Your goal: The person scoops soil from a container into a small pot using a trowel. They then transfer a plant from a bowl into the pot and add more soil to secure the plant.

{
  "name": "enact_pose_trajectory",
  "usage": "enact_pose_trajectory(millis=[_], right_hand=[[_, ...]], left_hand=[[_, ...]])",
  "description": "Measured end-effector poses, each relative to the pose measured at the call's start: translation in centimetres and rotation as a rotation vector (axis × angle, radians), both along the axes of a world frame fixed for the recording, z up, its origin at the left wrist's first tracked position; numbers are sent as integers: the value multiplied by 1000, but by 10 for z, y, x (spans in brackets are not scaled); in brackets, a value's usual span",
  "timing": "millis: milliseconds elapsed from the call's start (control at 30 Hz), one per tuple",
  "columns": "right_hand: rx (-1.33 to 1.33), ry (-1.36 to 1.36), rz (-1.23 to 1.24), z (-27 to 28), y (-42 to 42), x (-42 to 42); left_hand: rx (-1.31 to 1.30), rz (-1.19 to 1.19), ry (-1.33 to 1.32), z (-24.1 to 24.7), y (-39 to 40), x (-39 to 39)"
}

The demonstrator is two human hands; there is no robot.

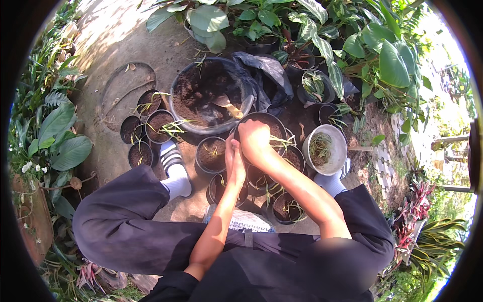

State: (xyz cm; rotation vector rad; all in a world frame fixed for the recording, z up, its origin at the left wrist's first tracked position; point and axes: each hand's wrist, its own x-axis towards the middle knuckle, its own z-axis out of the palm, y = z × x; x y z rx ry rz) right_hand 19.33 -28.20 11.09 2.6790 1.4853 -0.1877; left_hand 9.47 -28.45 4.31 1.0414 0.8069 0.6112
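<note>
A black plastic plant pot [277, 120] filled with dark soil sits in front of me, with thin green seedlings over its right rim. My left hand [234, 162] lies upright along the pot's left side, fingers against it. Curled over the pot's left part is my right hand [254, 137]; whatever its fingers pinch is hidden. Close by stand several more soil-filled pots, among them one with a small shoot [212, 154] left of my left hand. A white bucket [327, 149] to the right holds a heap of thin green plants.
Beyond the pots is a wide black basin [209, 130] of soil with a hand trowel [232, 109] in it. A black plastic bag [264, 71] drapes its right edge. Several potted seedlings [160, 126] stand at the left. Leafy plants [392, 64] crowd the far right.
</note>
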Motion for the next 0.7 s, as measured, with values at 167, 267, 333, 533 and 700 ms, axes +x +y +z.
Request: enact_pose_trajectory(millis=[167,267,333,533,700], right_hand=[[-176,23,0,14,17,1],[-141,67,87,31,9,9],[-176,227,134,55,6,24],[247,711,145,107,-18,64],[821,892,-151,60,-56,76]], left_hand=[[-201,-17,-1,-7,4,-3],[-203,-32,-38,-5,10,-5],[-200,-25,-22,1,14,-5],[-325,35,-145,-2,25,-9],[-355,86,-250,5,26,-8]])
